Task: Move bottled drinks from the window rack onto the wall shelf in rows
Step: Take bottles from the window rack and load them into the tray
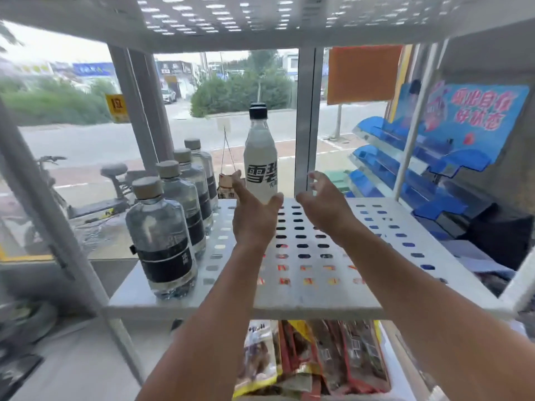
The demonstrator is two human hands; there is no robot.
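A tall clear bottle [260, 153] with a black cap and a white label stands at the back of the white perforated rack shelf [376, 250]; a second black cap shows just behind it. My left hand [252, 211] reaches toward the bottle's base with fingers spread, its fingertips just in front of the label. To the right of the bottle, my right hand [324, 198] is held out with loosely curved fingers and holds nothing. Several squat clear water bottles [165, 235] with grey caps and black labels stand in a row along the shelf's left edge.
The rack stands against a window [72, 134] that looks onto a street. An upper perforated shelf [231, 18] hangs overhead. Snack packets [304, 363] lie on the level below. A blue display stand [419, 157] sits to the right, behind a rack post [411, 140].
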